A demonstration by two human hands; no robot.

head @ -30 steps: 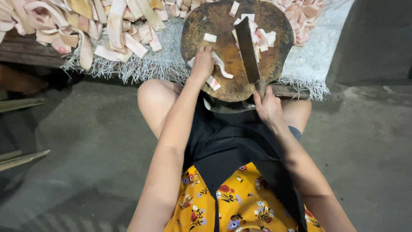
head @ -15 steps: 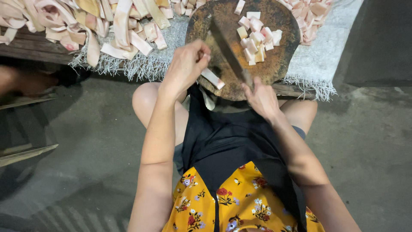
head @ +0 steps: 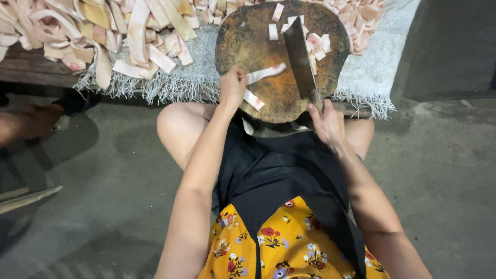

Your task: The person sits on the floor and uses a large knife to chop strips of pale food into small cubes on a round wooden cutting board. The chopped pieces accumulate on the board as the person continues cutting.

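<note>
A round, dark wooden chopping block [head: 243, 46] lies in front of my knees. My left hand [head: 232, 87] pinches one end of a pale pink-white strip [head: 264, 73] that lies across the block. My right hand [head: 326, 124] grips the handle of a broad cleaver [head: 299, 54]; its blade rests flat on the block, pointing away from me. Several small cut pieces [head: 316, 45] sit to the right of the blade. Another short strip [head: 253, 99] lies near the block's front edge.
A heap of long pale strips [head: 103, 31] covers a grey fringed cloth [head: 369, 72] on a low wooden bench. More cut pieces [head: 364, 18] pile at the top right. A person's foot [head: 28, 124] shows at the left on the concrete floor.
My left hand has drawn a strip onto the block and now holds its end. The cleaver has swung from a slant to lie farther right, beside the cut pieces.
</note>
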